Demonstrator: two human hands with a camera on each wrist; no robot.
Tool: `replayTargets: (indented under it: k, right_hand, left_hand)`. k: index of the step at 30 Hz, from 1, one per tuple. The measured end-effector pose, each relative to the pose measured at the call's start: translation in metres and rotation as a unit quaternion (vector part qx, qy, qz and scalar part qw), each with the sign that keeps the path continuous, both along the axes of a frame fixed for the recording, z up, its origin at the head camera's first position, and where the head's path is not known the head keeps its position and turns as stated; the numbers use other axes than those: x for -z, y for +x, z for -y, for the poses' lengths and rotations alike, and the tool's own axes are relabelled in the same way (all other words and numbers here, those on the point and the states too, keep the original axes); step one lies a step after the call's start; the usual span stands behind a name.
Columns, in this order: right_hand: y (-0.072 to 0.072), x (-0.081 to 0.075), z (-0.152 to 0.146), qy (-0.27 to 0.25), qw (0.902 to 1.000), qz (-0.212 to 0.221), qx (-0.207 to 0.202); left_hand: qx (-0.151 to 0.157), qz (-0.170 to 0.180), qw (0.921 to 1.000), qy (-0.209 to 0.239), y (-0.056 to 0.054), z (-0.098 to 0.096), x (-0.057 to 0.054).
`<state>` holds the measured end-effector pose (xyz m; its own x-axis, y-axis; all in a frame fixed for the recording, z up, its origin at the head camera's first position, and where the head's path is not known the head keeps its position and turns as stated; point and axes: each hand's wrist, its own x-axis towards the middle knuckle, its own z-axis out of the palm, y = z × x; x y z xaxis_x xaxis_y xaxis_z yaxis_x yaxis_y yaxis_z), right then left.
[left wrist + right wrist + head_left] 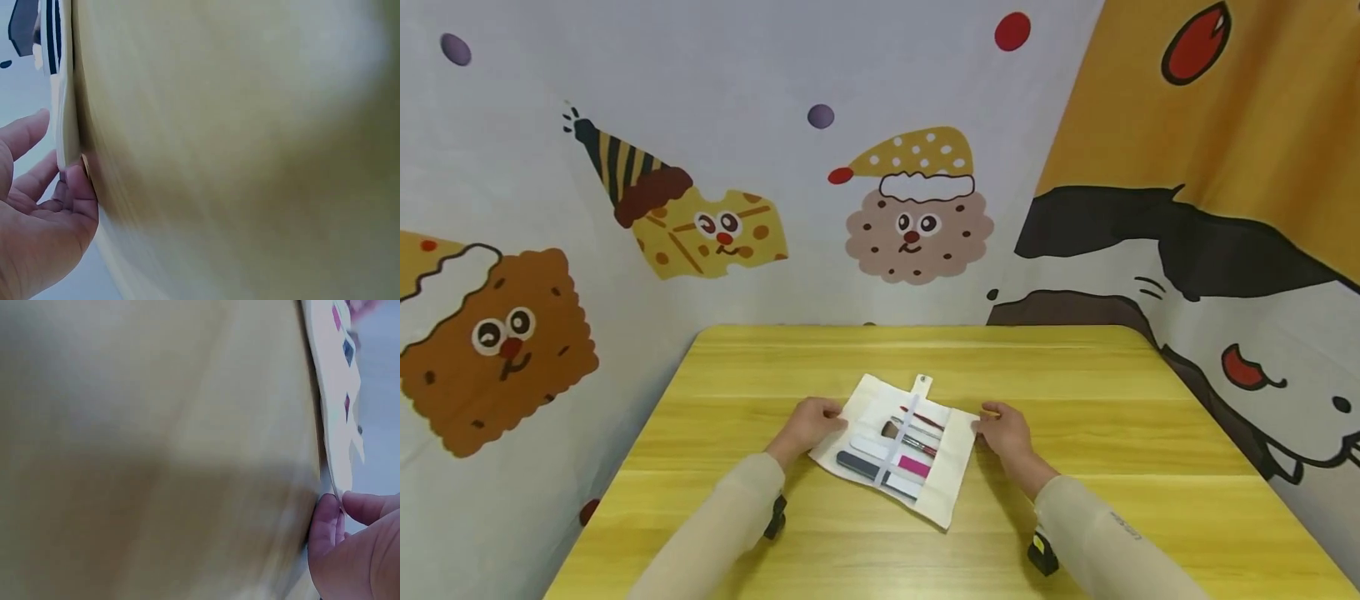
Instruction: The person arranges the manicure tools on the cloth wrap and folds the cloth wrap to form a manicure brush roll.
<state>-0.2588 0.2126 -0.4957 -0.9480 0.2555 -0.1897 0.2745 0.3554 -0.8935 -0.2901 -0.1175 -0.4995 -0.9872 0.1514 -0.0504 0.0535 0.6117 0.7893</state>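
Note:
A cream cloth roll-up pouch [957,450] lies spread open on the table. Under its pale elastic band [892,454] are a makeup brush [910,439], a dark nail file [857,465], a white strip with a pink end [913,466] and thin red-tipped tools. My left hand [815,423] holds the pouch's left edge; in the left wrist view its fingers [80,190] curl at the edge while the thumb stands apart. At the opposite edge, my right hand [1006,431] pinches the cloth between thumb and finger, as the right wrist view shows.
The yellow wood-grain table [760,358] extends around the pouch on all sides. A snap tab [922,384] sticks out at the pouch's far edge. Behind the table hangs a curtain [737,75] printed with cartoon figures. Dark wrist devices [1042,552] sit below both sleeves.

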Motion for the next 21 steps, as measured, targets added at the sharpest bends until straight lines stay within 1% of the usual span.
replayTargets:
  k: [3,7,10,12,14,16,18,21]
  right_hand:
    - [-0.015,0.001,0.001,-0.008,0.9999,0.004,0.009]
    - [-0.034,0.002,0.005,-0.038,0.9992,0.008,0.013]
    - [-0.045,0.003,0.006,-0.06,0.9981,0.004,0.014]
    - [-0.049,0.004,0.005,-0.065,0.9979,-0.004,0.005]
    - [-0.05,0.004,0.003,-0.073,0.9973,-0.008,-0.006]
    - [-0.047,0.002,0.001,-0.078,0.9967,-0.012,-0.021]
    - [-0.041,0.0,0.0,-0.075,0.9965,-0.012,-0.035]
    - [-0.027,-0.002,0.0,-0.063,0.9961,-0.01,-0.061]
  left_hand:
    - [-0.002,0.001,1.0,0.004,0.005,0.003,0.001]
    - [-0.003,0.001,0.9999,0.01,0.014,0.006,0.001]
    - [0.0,0.005,0.9999,0.015,0.022,0.005,-0.002]
    - [0.002,0.013,0.9997,0.019,0.025,0.004,-0.003]
    - [0.006,0.017,0.9995,0.024,0.028,0.004,-0.004]
    - [0.008,0.02,0.9993,0.03,0.031,0.004,-0.004]
    - [0.004,0.021,0.9992,0.035,0.033,0.005,-0.004]
    - [-0.002,0.017,0.9991,0.038,0.036,0.008,-0.005]
